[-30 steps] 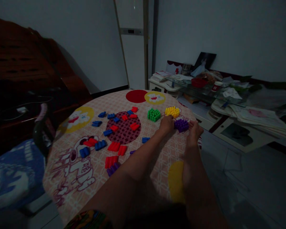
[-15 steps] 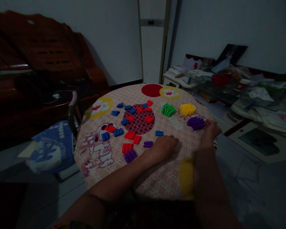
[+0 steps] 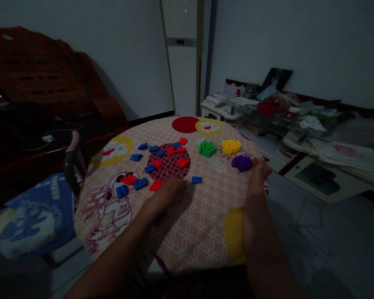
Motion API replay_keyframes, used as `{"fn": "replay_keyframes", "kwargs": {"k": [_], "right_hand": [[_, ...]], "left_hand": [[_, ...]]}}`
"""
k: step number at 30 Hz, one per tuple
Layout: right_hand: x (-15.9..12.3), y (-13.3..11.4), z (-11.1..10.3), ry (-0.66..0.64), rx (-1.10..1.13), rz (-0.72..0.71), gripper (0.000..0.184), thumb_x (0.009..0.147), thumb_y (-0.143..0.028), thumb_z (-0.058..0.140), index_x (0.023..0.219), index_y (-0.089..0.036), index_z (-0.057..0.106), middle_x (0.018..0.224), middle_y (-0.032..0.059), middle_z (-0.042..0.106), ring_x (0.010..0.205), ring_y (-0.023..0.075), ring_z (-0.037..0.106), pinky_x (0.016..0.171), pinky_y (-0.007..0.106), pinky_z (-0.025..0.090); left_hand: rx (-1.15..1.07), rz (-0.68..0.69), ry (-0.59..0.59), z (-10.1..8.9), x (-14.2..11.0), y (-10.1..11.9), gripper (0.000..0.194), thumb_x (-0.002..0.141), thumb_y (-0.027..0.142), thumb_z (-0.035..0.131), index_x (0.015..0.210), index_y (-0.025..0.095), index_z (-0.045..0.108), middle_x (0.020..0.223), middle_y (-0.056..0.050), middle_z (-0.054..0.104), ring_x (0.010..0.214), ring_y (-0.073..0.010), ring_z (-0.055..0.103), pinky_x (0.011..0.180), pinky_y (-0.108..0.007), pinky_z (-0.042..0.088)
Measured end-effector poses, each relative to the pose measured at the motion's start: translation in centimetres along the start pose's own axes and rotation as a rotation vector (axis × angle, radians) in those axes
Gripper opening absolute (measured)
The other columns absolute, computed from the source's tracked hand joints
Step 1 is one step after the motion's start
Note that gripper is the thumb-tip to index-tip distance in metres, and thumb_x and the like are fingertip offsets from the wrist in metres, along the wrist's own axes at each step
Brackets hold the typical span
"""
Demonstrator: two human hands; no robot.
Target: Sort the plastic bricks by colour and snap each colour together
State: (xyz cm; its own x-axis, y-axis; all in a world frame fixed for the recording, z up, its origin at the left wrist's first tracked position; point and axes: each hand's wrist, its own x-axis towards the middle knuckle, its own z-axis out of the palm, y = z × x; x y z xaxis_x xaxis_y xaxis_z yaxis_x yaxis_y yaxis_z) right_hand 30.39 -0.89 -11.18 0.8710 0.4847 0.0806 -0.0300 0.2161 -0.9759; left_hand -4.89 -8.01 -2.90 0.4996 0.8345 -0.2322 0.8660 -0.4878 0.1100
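A round table (image 3: 205,232) with a cartoon-print cloth carries loose plastic pegs. My left hand (image 3: 170,192) lies palm down near the middle, over the spot where red and purple pegs lay; its fingers curl down out of sight. A blue peg (image 3: 196,180) sits just right of it and a red peg (image 3: 156,185) just left. My right hand (image 3: 260,168) rests at the right edge, fingers flat, touching the purple peg cluster (image 3: 242,162). Beyond stand a yellow cluster (image 3: 231,146) and a green cluster (image 3: 207,148).
More red pegs (image 3: 182,162) and blue pegs (image 3: 141,183) are scattered over the table's left half. A dark wooden seat (image 3: 34,108) is on the left, a chair with blue fabric (image 3: 34,216) below it. A cluttered low glass table (image 3: 283,120) stands to the right.
My left hand drew back from the purple cluster and slid left across the table onto the loose pegs. The right hand stayed beside the purple cluster. The view swung sideways.
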Motion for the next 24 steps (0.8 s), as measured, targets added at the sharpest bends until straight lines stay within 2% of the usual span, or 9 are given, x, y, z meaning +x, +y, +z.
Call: {"fn": "replay_keyframes", "kwargs": {"k": [6,12,17,19,21,24], "right_hand": [[0.3,-0.3,0.4,0.023,0.017,0.069,0.031,0.088,-0.039,0.045,0.075,-0.017,0.063,0.072,0.0041,0.067,0.070,0.0179,0.068,0.072,0.033,0.056],[0.1,-0.6,0.6,0.043,0.026,0.091,0.030,0.086,-0.038,0.047,0.074,-0.017,0.063,0.069,0.0043,0.068,0.070,0.0187,0.068,0.071,0.032,0.057],[-0.1,-0.6,0.5,0.039,0.014,0.073,0.030,0.085,-0.042,0.048,0.075,-0.018,0.064,0.071,0.0049,0.069,0.072,0.0200,0.069,0.073,0.035,0.058],[0.0,-0.6,0.4,0.032,0.008,0.065,0.032,0.084,-0.043,0.048,0.075,-0.017,0.064,0.071,0.0051,0.068,0.073,0.0204,0.069,0.072,0.035,0.057],[0.0,-0.6,0.4,0.030,0.012,0.058,0.032,0.083,-0.043,0.048,0.075,-0.016,0.064,0.071,0.0054,0.068,0.073,0.0203,0.069,0.071,0.034,0.056],[0.0,-0.8,0.5,0.031,0.025,0.058,0.031,0.083,-0.039,0.047,0.074,-0.015,0.065,0.071,0.0052,0.068,0.072,0.0195,0.069,0.071,0.033,0.056]], "left_hand": [[0.022,-0.069,0.003,0.2,0.2,-0.3,0.032,0.082,0.010,0.054,0.109,0.015,0.069,0.106,-0.013,0.074,0.100,-0.0277,0.070,0.081,-0.034,0.050],[0.002,-0.121,0.040,0.4,-0.4,-1.0,0.047,0.073,0.015,0.067,0.121,0.015,0.065,0.123,-0.015,0.069,0.114,-0.0296,0.065,0.090,-0.034,0.050],[-0.029,-0.164,-0.002,-0.1,-0.8,-1.2,0.045,0.074,0.016,0.068,0.119,0.017,0.065,0.116,-0.012,0.072,0.108,-0.0286,0.067,0.086,-0.033,0.051],[-0.090,-0.121,0.048,-0.9,-0.4,-0.8,0.043,0.075,0.015,0.067,0.118,0.018,0.066,0.113,-0.011,0.073,0.105,-0.0264,0.068,0.085,-0.032,0.050],[-0.192,-0.034,0.152,-2.0,0.6,0.0,0.037,0.077,0.016,0.067,0.114,0.019,0.068,0.108,-0.008,0.074,0.100,-0.0234,0.069,0.085,-0.031,0.051],[-0.414,0.133,0.316,-3.9,3.7,2.0,0.033,0.077,0.017,0.069,0.111,0.019,0.070,0.104,-0.004,0.074,0.093,-0.0186,0.069,0.085,-0.028,0.052]]}}
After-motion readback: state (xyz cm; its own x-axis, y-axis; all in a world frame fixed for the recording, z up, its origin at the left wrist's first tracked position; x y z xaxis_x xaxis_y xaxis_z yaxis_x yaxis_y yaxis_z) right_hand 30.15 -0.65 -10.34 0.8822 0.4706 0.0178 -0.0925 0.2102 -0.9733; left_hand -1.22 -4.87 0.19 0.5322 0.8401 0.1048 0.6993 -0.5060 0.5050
